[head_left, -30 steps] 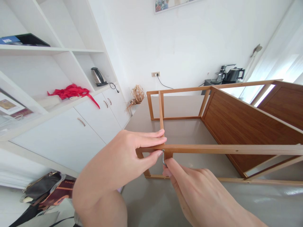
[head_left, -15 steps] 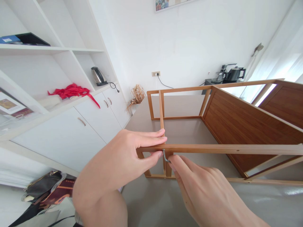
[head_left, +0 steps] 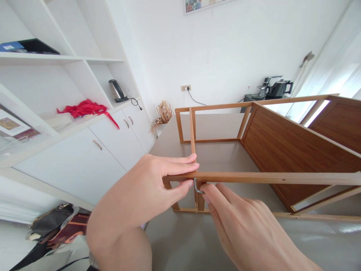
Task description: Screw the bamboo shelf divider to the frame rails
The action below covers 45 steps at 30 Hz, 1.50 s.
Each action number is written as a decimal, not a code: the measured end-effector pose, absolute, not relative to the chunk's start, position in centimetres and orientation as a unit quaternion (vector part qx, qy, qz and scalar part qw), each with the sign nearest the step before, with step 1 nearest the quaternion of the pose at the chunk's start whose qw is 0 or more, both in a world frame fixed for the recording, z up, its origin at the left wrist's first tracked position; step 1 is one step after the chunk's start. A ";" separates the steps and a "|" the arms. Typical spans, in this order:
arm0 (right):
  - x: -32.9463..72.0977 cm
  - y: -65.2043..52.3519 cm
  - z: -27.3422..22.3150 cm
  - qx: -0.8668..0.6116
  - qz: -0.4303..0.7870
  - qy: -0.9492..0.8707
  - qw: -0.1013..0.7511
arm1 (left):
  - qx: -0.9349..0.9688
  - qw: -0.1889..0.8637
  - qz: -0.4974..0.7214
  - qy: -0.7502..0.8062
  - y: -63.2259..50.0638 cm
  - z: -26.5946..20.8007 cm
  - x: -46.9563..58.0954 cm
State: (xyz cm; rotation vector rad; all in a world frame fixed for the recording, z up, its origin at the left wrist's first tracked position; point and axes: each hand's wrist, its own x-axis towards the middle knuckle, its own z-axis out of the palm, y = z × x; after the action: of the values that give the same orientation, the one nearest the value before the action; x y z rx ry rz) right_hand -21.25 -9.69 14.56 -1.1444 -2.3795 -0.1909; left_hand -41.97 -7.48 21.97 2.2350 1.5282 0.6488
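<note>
Metal key (head_left: 196, 188), tip by the near left corner of the wooden frame (head_left: 293, 143): from here I judge it light, stiff, slick, best held where right grip (head_left: 237, 218) pinches its free end, left grip (head_left: 159, 173) clasping rail (head_left: 239, 177).

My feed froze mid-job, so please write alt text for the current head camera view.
The right hand holds a bent grey metal tool, its tip at the near rail of a brown wooden frame; the left hand pinches that rail alongside. White shelved cabinets stand at image left.
</note>
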 end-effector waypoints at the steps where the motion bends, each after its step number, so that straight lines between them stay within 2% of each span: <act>1: -21.3 -9.7 14.5 -0.418 -0.065 -0.872 0.246 | 0.790 0.177 0.227 0.540 -7.5 22.0 -42.0; 28: -22.9 -9.2 13.7 -0.397 0.043 -0.874 0.276 | 0.794 0.175 0.229 0.536 -7.4 21.9 -42.0; 32: -23.0 -9.1 13.7 -0.380 0.106 -0.878 0.269 | 0.791 0.179 0.232 0.537 -7.3 21.8 -42.1; 39: -23.6 -8.8 13.7 -0.342 0.284 -0.843 0.302 | 0.789 0.185 0.230 0.539 -7.3 21.8 -42.0; 45: -23.7 -8.7 13.7 -0.347 0.320 -0.833 0.290 | 0.791 0.184 0.229 0.536 -7.3 21.7 -42.1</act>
State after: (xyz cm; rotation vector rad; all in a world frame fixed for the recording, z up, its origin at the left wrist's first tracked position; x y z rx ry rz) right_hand -23.73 -8.73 13.68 -0.9246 -2.2221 0.8534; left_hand -42.07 -7.33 21.74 2.2302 1.5123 0.6444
